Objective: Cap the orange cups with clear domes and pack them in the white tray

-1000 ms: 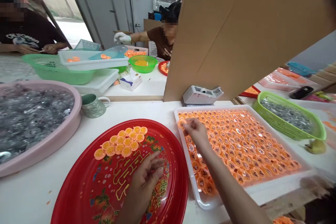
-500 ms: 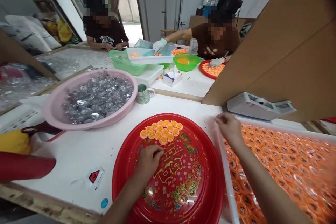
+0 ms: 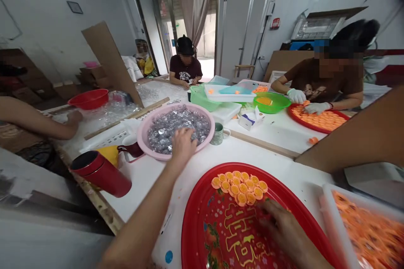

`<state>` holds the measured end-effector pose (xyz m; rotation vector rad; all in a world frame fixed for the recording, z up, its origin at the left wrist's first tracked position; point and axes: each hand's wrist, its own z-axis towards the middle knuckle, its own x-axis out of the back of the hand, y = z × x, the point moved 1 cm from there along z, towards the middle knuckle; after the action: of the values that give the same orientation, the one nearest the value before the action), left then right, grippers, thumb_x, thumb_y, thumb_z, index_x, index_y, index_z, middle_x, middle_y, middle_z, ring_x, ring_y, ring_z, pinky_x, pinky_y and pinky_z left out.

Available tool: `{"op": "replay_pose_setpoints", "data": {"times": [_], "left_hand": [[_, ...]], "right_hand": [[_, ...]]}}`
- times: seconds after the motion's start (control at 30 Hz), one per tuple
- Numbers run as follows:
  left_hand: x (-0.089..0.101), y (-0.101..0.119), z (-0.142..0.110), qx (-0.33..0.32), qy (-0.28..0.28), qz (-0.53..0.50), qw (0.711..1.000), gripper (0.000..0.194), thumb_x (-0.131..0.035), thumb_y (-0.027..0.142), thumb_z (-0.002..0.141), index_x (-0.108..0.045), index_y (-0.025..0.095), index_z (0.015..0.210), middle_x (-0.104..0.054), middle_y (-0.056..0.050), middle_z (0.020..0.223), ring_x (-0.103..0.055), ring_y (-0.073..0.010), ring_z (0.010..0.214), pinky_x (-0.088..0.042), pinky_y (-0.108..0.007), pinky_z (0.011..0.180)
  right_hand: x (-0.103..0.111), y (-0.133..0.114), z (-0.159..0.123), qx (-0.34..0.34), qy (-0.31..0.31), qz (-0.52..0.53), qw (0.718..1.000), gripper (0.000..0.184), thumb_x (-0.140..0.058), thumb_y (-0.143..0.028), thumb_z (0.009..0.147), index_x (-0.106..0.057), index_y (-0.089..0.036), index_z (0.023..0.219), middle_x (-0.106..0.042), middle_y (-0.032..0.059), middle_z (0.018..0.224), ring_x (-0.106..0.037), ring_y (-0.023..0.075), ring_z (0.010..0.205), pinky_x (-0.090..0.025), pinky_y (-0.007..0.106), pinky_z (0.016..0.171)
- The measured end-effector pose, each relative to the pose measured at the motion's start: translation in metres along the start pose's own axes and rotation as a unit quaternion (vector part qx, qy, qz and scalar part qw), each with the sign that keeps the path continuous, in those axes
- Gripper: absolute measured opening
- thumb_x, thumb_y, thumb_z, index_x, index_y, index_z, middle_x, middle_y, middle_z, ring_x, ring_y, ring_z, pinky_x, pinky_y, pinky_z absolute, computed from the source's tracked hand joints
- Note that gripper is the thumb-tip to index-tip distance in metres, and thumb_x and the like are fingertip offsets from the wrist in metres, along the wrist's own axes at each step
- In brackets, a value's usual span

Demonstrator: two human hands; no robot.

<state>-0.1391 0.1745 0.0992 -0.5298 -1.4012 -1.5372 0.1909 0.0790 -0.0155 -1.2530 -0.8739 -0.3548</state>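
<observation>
Two bare hands are at work over the white table (image 3: pixel 148 176). The left hand (image 3: pixel 184 145) reaches over the pink basin (image 3: pixel 143 138), its fingers bent downward at the clear plastic pieces (image 3: pixel 176 122) heaped inside; whether they grip a piece I cannot tell. The right hand (image 3: pixel 271 216) is blurred above the red tray (image 3: pixel 194 218), its fingers partly bent, and I cannot tell whether they are closed on anything. Just beyond and to the left of the right fingers, a cluster of orange discs (image 3: pixel 241 185) with yellow centers lies flat on that tray, many edges touching or overlapping. A printed yellow-outlined character (image 3: pixel 241 241) shows to the left of the same fingers, on the near side. Well to their right stands the white tray (image 3: pixel 330 206), filled with more orange pieces (image 3: pixel 375 231). Near the left fingers, to their right, is the green mug (image 3: pixel 217 133); to their left and closer to the wearer, the red flask (image 3: pixel 104 174) leans. Beyond the fingers of both hands, a co-worker's gloved hands (image 3: pixel 317 108) are over another red tray (image 3: pixel 318 128) of orange pieces.
</observation>
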Motion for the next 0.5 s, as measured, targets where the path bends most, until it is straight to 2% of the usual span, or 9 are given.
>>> {"op": "replay_pose_setpoints", "data": {"times": [0.07, 0.1, 0.2, 0.3, 0.4, 0.5], "left_hand": [[0.003, -0.016, 0.032, 0.027, -0.045, 0.035, 0.998, 0.055, -0.078, 0.021, 0.068, -0.062, 0.017, 0.12, -0.05, -0.018, 0.138, -0.039, -0.0434, 0.129, -0.034, -0.058, 0.102], [-0.001, -0.022, 0.043, 0.032, -0.071, 0.048, 0.996, 0.059, -0.081, 0.023, 0.066, -0.061, 0.017, 0.121, -0.049, -0.017, 0.138, -0.04, -0.0421, 0.128, -0.035, -0.058, 0.101], [-0.022, -0.033, 0.06, 0.027, -0.125, 0.078, 0.989, 0.052, -0.076, 0.027, 0.073, -0.058, 0.018, 0.122, -0.049, -0.014, 0.136, -0.045, -0.0356, 0.124, -0.039, -0.053, 0.099], [-0.037, -0.04, 0.067, 0.018, -0.128, 0.102, 0.986, 0.043, -0.069, 0.026, 0.079, -0.058, 0.016, 0.12, -0.046, -0.018, 0.135, -0.041, -0.0395, 0.124, -0.036, -0.051, 0.099], [-0.04, -0.045, 0.074, 0.019, -0.124, 0.113, 0.986, 0.036, -0.064, 0.024, 0.082, -0.058, 0.013, 0.116, -0.048, -0.021, 0.13, -0.043, -0.0398, 0.121, -0.037, -0.05, 0.097], [-0.039, -0.048, 0.08, 0.011, -0.142, 0.106, 0.984, 0.031, -0.066, 0.024, 0.083, -0.06, 0.013, 0.112, -0.056, -0.016, 0.121, -0.054, -0.0325, 0.109, -0.043, -0.049, 0.093]], "right_hand": [[0.007, -0.006, -0.012, -0.012, 0.001, -0.001, 1.0, 0.025, -0.049, -0.02, 0.083, -0.068, -0.024, 0.098, -0.069, 0.0094, 0.102, -0.067, 0.026, 0.092, -0.053, 0.038, 0.078], [0.01, -0.008, -0.017, -0.019, 0.004, -0.001, 1.0, 0.024, -0.049, -0.019, 0.082, -0.068, -0.023, 0.096, -0.069, 0.0096, 0.101, -0.066, 0.0262, 0.093, -0.053, 0.039, 0.08], [0.015, -0.01, -0.027, -0.039, 0.006, 0.014, 0.999, 0.02, -0.05, -0.017, 0.081, -0.067, -0.021, 0.091, -0.07, 0.0089, 0.097, -0.066, 0.0246, 0.091, -0.052, 0.039, 0.081], [0.014, -0.006, -0.035, -0.064, 0.007, 0.027, 0.998, 0.017, -0.053, -0.016, 0.081, -0.067, -0.02, 0.09, -0.069, 0.0074, 0.092, -0.065, 0.0232, 0.085, -0.052, 0.038, 0.078], [0.012, -0.006, -0.04, -0.094, 0.011, 0.037, 0.995, 0.019, -0.056, -0.013, 0.079, -0.069, -0.021, 0.09, -0.069, 0.0059, 0.089, -0.064, 0.0222, 0.08, -0.051, 0.038, 0.075], [0.009, -0.01, -0.035, -0.105, 0.009, 0.036, 0.994, 0.019, -0.056, -0.01, 0.078, -0.069, -0.02, 0.088, -0.069, 0.0053, 0.087, -0.064, 0.021, 0.077, -0.051, 0.036, 0.072]]}}
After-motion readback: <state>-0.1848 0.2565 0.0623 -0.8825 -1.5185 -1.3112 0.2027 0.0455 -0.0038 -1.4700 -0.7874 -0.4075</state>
